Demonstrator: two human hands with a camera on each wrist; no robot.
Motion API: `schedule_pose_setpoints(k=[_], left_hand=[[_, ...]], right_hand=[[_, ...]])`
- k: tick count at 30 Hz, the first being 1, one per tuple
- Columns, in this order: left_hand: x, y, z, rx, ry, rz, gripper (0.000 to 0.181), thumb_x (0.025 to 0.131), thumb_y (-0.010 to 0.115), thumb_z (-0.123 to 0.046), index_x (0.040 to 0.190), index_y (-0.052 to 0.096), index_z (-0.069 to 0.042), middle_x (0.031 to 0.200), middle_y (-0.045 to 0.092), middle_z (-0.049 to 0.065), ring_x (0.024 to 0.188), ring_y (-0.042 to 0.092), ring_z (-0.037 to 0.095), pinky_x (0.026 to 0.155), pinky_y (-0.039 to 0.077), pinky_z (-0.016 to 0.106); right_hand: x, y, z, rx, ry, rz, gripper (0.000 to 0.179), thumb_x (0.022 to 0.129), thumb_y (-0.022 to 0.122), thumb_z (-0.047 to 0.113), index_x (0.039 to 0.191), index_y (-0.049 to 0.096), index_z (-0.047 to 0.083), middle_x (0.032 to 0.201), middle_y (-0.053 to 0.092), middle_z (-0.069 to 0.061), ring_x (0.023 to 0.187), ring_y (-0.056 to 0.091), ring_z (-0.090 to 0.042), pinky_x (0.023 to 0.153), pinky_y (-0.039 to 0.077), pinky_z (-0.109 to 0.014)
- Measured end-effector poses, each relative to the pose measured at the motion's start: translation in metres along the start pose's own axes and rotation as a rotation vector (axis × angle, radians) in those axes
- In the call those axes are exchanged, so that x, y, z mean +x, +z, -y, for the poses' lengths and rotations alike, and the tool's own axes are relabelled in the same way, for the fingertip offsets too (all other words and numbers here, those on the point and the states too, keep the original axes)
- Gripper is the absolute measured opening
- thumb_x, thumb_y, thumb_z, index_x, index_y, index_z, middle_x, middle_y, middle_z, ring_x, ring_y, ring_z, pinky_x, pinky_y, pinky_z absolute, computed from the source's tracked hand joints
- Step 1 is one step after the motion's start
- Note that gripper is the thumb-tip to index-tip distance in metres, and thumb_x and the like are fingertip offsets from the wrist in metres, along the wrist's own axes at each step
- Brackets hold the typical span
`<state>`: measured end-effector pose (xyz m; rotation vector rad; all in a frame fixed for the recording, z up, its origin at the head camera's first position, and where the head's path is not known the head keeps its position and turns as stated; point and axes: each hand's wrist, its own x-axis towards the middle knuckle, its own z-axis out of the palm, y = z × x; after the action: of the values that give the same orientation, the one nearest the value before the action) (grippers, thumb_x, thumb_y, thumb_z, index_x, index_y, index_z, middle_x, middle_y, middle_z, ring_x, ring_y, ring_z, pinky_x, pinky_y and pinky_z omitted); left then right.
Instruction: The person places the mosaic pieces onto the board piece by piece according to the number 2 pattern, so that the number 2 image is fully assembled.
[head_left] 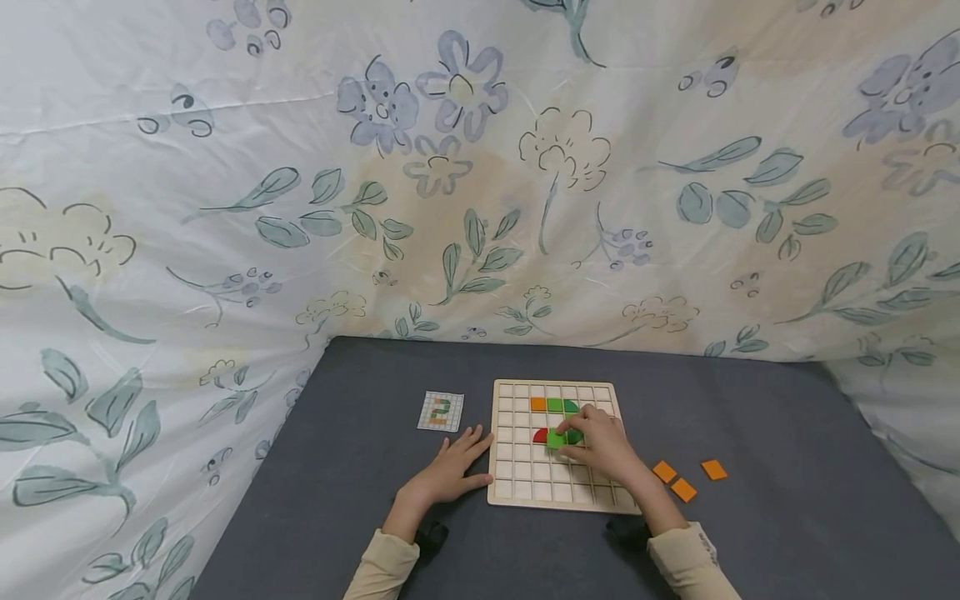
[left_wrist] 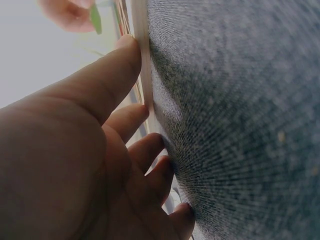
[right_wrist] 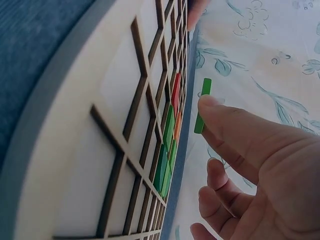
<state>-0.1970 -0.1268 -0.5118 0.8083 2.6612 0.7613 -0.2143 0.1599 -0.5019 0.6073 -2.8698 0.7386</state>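
Note:
My right hand (head_left: 602,446) pinches a green square tile (right_wrist: 202,107) between thumb and finger, holding it edge-on over the wooden grid board (head_left: 517,493). Under and around that hand, the board carries an orange tile (head_left: 538,404), a light green tile (head_left: 555,405), a dark green rounded piece (head_left: 571,406) and a red rounded piece (head_left: 540,436). Another dark green piece (right_wrist: 160,170) lies in the grid, partly covered by the hand in the head view. With fingers spread, my left hand (head_left: 447,471) rests by the board's left edge, thumb and index finger at its rim.
Beyond the left hand lies a small card (head_left: 440,412) printed with a coloured grid pattern. Three orange square tiles, one of them (head_left: 715,470) apart from the others, lie on the dark grey table (head_left: 360,417) right of the board. A flowered cloth (head_left: 480,267) hangs behind.

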Motion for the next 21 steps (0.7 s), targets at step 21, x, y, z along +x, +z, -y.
schedule_pose_setpoints(k=[21], left_hand=[[0.0, -0.001, 0.001, -0.012, -0.001, 0.008, 0.067, 0.092, 0.055, -0.035, 0.147, 0.028, -0.006, 0.152, 0.019, 0.019, 0.141, 0.012, 0.037, 0.109, 0.009, 0.063]], right_hand=[[0.004, 0.014, 0.014, 0.034, 0.004, 0.014, 0.022, 0.072, 0.08, 0.028, 0.091, 0.07, 0.021, 0.085, 0.049, 0.003, 0.077, 0.042, -0.011, 0.072, 0.032, -0.039]])
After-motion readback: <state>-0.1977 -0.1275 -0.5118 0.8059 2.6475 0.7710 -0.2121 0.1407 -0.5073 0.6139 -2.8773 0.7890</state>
